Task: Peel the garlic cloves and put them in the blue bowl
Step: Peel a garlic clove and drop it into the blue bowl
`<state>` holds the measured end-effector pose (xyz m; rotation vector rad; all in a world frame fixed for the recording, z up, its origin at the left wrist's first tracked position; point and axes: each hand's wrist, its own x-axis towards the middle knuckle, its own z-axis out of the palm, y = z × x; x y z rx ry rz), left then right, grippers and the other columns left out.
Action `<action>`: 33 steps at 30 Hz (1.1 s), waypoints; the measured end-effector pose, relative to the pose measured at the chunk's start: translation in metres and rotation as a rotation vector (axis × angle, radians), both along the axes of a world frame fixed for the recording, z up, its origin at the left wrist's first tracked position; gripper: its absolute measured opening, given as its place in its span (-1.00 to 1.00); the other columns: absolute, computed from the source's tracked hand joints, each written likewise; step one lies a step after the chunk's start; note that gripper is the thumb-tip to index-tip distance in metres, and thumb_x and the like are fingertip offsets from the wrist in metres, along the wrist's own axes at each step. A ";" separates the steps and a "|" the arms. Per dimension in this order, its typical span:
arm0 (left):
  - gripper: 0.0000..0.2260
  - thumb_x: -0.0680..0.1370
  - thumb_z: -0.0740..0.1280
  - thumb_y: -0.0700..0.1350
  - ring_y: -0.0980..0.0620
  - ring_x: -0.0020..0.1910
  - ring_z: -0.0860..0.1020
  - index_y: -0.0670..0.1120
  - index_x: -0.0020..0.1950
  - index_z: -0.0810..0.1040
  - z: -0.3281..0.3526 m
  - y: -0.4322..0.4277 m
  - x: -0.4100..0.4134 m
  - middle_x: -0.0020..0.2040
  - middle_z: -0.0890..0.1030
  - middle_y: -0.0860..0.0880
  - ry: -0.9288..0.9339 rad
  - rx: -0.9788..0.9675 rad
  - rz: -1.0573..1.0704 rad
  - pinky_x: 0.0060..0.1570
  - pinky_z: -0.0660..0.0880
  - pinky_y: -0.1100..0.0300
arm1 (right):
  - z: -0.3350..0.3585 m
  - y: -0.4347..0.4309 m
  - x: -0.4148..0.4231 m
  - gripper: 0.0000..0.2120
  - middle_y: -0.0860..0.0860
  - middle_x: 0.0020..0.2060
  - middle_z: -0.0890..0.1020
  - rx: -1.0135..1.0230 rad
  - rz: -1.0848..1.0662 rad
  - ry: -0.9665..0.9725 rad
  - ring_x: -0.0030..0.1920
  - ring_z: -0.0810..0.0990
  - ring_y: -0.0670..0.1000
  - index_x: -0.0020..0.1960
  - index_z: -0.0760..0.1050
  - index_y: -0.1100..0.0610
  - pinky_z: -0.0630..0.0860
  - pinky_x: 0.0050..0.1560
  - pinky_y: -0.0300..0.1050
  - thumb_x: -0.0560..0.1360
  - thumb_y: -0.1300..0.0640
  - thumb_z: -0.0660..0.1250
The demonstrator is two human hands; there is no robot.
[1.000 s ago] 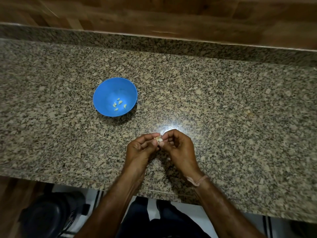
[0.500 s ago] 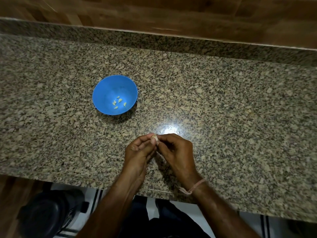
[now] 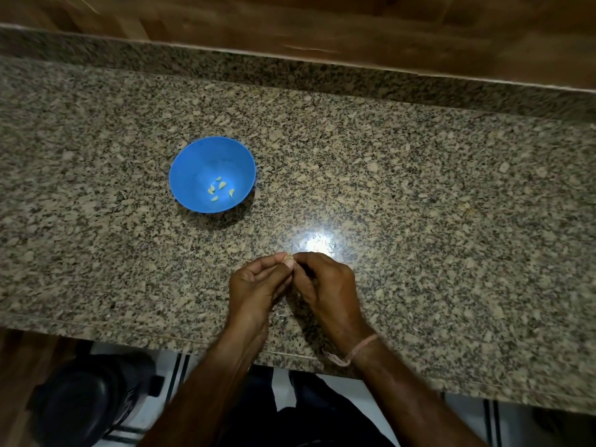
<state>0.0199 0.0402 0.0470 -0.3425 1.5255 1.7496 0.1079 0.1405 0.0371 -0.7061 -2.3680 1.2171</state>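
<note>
Low at frame centre, the left hand (image 3: 256, 287) and right hand (image 3: 327, 285) are holding one garlic clove (image 3: 288, 258) over the granite desk (image 3: 419, 204), fingers (image 3: 272, 260) clamped on it. To the upper left, the blue bowl (image 3: 196, 159) is holding five peeled cloves (image 3: 221, 186).

Over the near edge of a granite counter (image 3: 419, 188), a left hand (image 3: 254, 285) and right hand (image 3: 325, 285) meet, fingertips pinching a clove (image 3: 288, 258) between them. Farther off to the left stands a bowl (image 3: 200, 162) holding five peeled cloves (image 3: 221, 185). A thread (image 3: 358, 348) circles the right wrist.
</note>
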 end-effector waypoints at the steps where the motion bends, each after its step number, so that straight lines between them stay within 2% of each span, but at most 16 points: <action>1: -0.79 0.52 0.48 -0.29 -0.13 0.07 0.72 -0.22 0.15 0.67 -0.001 0.000 0.000 0.03 0.75 -0.20 -0.015 0.004 0.001 0.17 0.61 0.03 | -0.001 0.000 0.000 -0.87 0.00 -0.08 0.72 -0.017 0.002 -0.003 -0.13 0.67 -0.04 0.14 0.68 0.14 0.62 -0.11 -0.07 0.65 0.15 0.38; 6: -0.81 0.53 0.47 -0.31 -0.02 0.00 0.74 -0.24 0.13 0.66 -0.004 -0.002 -0.001 0.01 0.75 -0.17 -0.048 0.002 -0.001 -0.03 0.65 0.27 | -0.006 0.004 0.002 -0.86 -0.02 -0.05 0.71 -0.013 0.035 -0.021 -0.10 0.66 -0.07 0.16 0.68 0.11 0.61 -0.07 -0.14 0.66 0.16 0.36; 9: -0.80 0.51 0.49 -0.28 -0.03 0.00 0.74 -0.24 0.12 0.67 -0.005 -0.001 -0.004 0.01 0.75 -0.19 -0.073 0.000 0.013 -0.06 0.64 0.28 | -0.008 0.000 0.003 -0.86 -0.06 0.00 0.71 -0.182 -0.019 0.031 0.02 0.68 -0.11 0.16 0.70 0.11 0.62 0.06 -0.13 0.65 0.19 0.39; 12: -0.74 0.46 0.52 -0.23 -0.05 0.02 0.74 -0.24 0.13 0.67 -0.007 -0.002 -0.006 0.03 0.74 -0.21 -0.116 0.014 -0.005 -0.02 0.65 0.24 | -0.011 -0.006 0.002 -0.88 -0.06 -0.01 0.70 -0.380 -0.127 0.077 0.06 0.68 -0.06 0.09 0.69 0.10 0.63 0.10 -0.05 0.63 0.24 0.40; 15: -0.66 0.39 0.54 -0.18 -0.11 0.10 0.72 -0.24 0.14 0.68 -0.007 -0.002 -0.004 0.07 0.73 -0.23 -0.145 0.034 -0.029 0.15 0.61 0.09 | -0.015 -0.011 -0.001 -0.90 -0.02 -0.01 0.65 -0.400 -0.163 0.065 0.04 0.64 -0.05 0.07 0.62 0.12 0.58 0.04 -0.14 0.65 0.26 0.35; 17: -0.74 0.44 0.53 -0.21 -0.08 0.07 0.72 -0.23 0.11 0.69 -0.009 -0.001 -0.003 0.06 0.74 -0.22 -0.152 0.016 -0.027 0.11 0.63 0.13 | -0.018 -0.012 -0.003 -0.92 0.00 -0.04 0.63 -0.372 -0.157 0.046 0.00 0.62 -0.05 0.05 0.59 0.13 0.53 -0.01 -0.24 0.66 0.25 0.34; 20: -0.82 0.51 0.51 -0.23 -0.05 0.01 0.73 -0.21 0.09 0.71 -0.010 -0.002 -0.003 0.03 0.75 -0.19 -0.114 -0.038 -0.050 0.03 0.64 0.17 | -0.019 -0.009 -0.004 -0.92 -0.01 -0.10 0.66 -0.416 -0.186 0.033 -0.06 0.64 -0.06 0.02 0.60 0.12 0.52 -0.07 -0.27 0.64 0.25 0.35; 22: -0.84 0.51 0.53 -0.21 -0.06 -0.03 0.73 -0.19 0.07 0.71 -0.009 -0.003 -0.004 -0.04 0.76 -0.17 0.012 -0.105 -0.095 0.01 0.63 0.13 | -0.016 -0.006 -0.003 -0.94 -0.03 -0.13 0.69 -0.468 -0.211 0.038 -0.10 0.66 -0.07 0.02 0.61 0.13 0.55 -0.09 -0.28 0.63 0.24 0.37; 23: -0.86 0.51 0.54 -0.21 -0.04 -0.08 0.72 -0.17 0.05 0.71 -0.008 -0.004 -0.006 -0.10 0.76 -0.14 0.147 -0.177 -0.138 -0.05 0.62 0.18 | -0.017 -0.004 -0.001 -0.95 -0.04 -0.13 0.70 -0.486 -0.221 0.035 -0.10 0.67 -0.07 0.01 0.62 0.14 0.58 -0.07 -0.28 0.62 0.24 0.39; 25: -0.89 0.52 0.54 -0.18 0.08 -0.17 0.68 -0.11 0.03 0.70 -0.010 -0.007 -0.014 -0.17 0.73 -0.03 0.550 -0.383 -0.272 -0.17 0.55 0.35 | -0.021 0.001 0.004 -0.96 -0.05 -0.13 0.73 -0.516 -0.227 -0.006 -0.08 0.70 -0.06 -0.01 0.65 0.13 0.62 -0.02 -0.23 0.58 0.24 0.45; 26: -0.89 0.53 0.52 -0.17 0.11 -0.17 0.65 -0.08 0.05 0.69 -0.013 -0.009 -0.021 -0.15 0.71 0.02 0.760 -0.471 -0.348 -0.18 0.53 0.34 | -0.025 0.003 0.007 -0.96 -0.05 -0.13 0.74 -0.531 -0.224 -0.042 -0.07 0.71 -0.07 -0.03 0.67 0.12 0.63 0.00 -0.22 0.56 0.23 0.48; 28: -0.88 0.56 0.48 -0.17 0.02 -0.12 0.63 -0.07 0.09 0.66 -0.025 -0.010 -0.037 -0.10 0.69 -0.01 1.066 -0.581 -0.503 -0.15 0.51 0.18 | -0.030 0.002 0.010 -0.96 -0.05 -0.16 0.75 -0.545 -0.224 -0.118 -0.10 0.72 -0.09 -0.09 0.69 0.14 0.63 -0.01 -0.21 0.53 0.23 0.52; 30: -0.81 0.55 0.47 -0.18 -0.12 -0.02 0.60 -0.08 0.16 0.64 -0.039 -0.010 -0.050 -0.02 0.67 -0.09 1.173 -0.664 -0.644 -0.11 0.47 0.12 | -0.032 -0.003 0.010 -0.93 -0.04 -0.21 0.75 -0.528 -0.235 -0.174 -0.15 0.72 -0.11 -0.14 0.70 0.15 0.60 -0.07 -0.26 0.50 0.26 0.55; 33: -0.66 0.55 0.48 -0.17 -0.18 0.19 0.54 -0.08 0.32 0.58 -0.048 -0.011 -0.052 0.18 0.63 -0.12 1.176 -0.676 -0.746 0.02 0.47 0.03 | -0.032 -0.011 0.007 -0.89 -0.03 -0.26 0.75 -0.473 -0.260 -0.240 -0.18 0.73 -0.09 -0.19 0.69 0.15 0.63 -0.11 -0.24 0.47 0.30 0.55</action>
